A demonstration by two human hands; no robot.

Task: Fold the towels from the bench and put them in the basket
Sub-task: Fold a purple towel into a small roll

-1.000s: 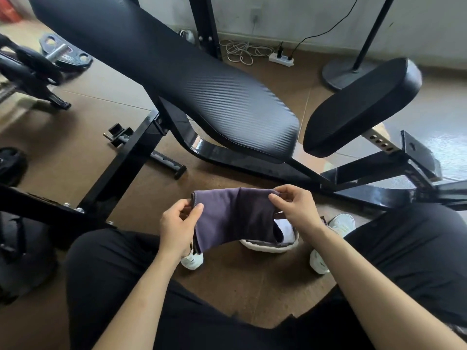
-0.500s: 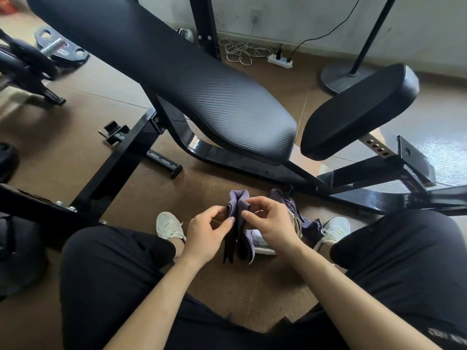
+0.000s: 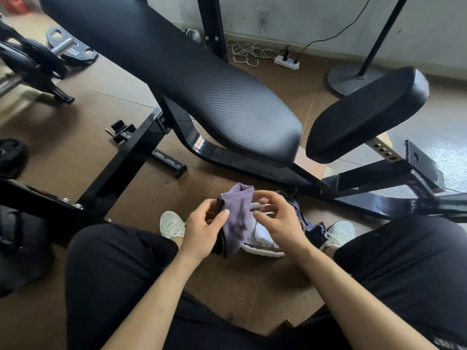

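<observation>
Between the knees, the left hand [image 3: 204, 229] has its grip closed on a folded purple towel [image 3: 238, 215], thumb pressed on its front. The right hand [image 3: 276, 221] sits just beside it, fingers loosely curled and holding nothing. Below them a white basket [image 3: 262, 251] rests on the floor [image 3: 75, 137] with towels inside. Beyond stands the black padded counter [image 3: 202, 79].

This is a home or small private gym room. A black padded weight bench with a carbon-weave vinyl cover [image 3: 202, 92] stands on a steel frame over brown cork-like floor mats [image 3: 75, 137], with black iron weight plates [image 3: 70, 49] lying nearby. A white power strip [image 3: 286, 62] sits against the scuffed white wall [image 3: 316, 18].
</observation>
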